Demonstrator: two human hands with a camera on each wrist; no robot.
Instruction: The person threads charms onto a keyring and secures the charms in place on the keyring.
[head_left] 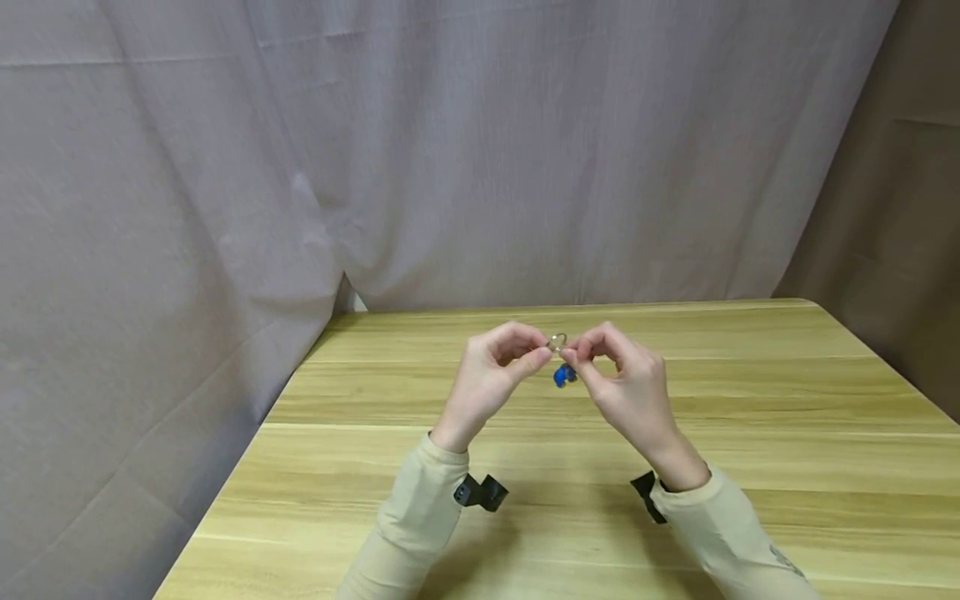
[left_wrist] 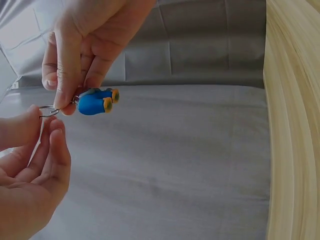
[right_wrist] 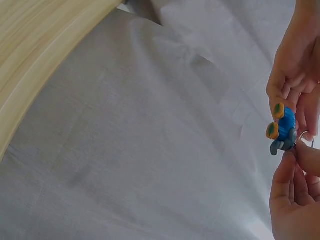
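A metal key ring point(head_left: 557, 342) is stretched between both hands above the table. My left hand point(head_left: 491, 375) pinches the ring's left side between thumb and fingertips. On the other side, my right hand point(head_left: 626, 383) pinches with thumb and index finger where the ring meets its short link. From that link hangs a small blue figurine charm point(head_left: 564, 375), with orange-yellow feet visible in both wrist views. The right wrist view also shows grey parts on the charm point(right_wrist: 285, 129) near the link. Fingertips hide part of the ring point(left_wrist: 49, 111) and the link.
A wooden table point(head_left: 337, 483) spreads under both forearms. Grey cloth point(head_left: 480, 167) hangs behind it and along the left side, with a darker brown cloth point(head_left: 892, 208) at the right. Black wrist cameras point(head_left: 482, 492) are strapped at the cuffs.
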